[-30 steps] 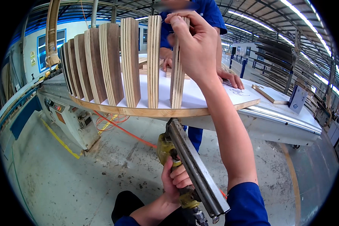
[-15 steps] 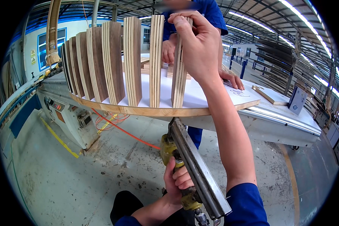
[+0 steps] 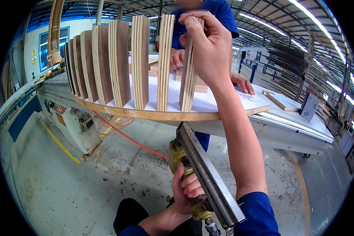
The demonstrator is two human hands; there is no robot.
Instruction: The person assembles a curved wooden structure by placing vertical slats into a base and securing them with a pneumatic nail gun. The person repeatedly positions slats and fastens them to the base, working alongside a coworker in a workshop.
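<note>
My left hand (image 3: 187,188) is wrapped round the grip of a yellow nail gun (image 3: 176,156) with a long metal magazine (image 3: 210,179). The gun points upward, its nose at the underside of a round-edged wooden board (image 3: 145,115) with a white top. Above it, my right hand (image 3: 214,51) pinches the top of an upright plywood strip (image 3: 187,84), whose foot stands near the board's edge. Left of that strip, more upright plywood pieces (image 3: 140,63) with dark veneer faces stand in a curved row along the rim.
Across the board stands a co-worker in blue, one hand (image 3: 243,83) on the white surface and the other behind the strips. A metal-edged machine table (image 3: 291,135) supports the board. An orange hose (image 3: 129,135) runs to the gun. A blue-grey box (image 3: 309,106) sits at right.
Both my hands keep their grips, and the gun stays under the board. The view has shifted slightly. The co-worker's hand behind the strips has moved a little.
</note>
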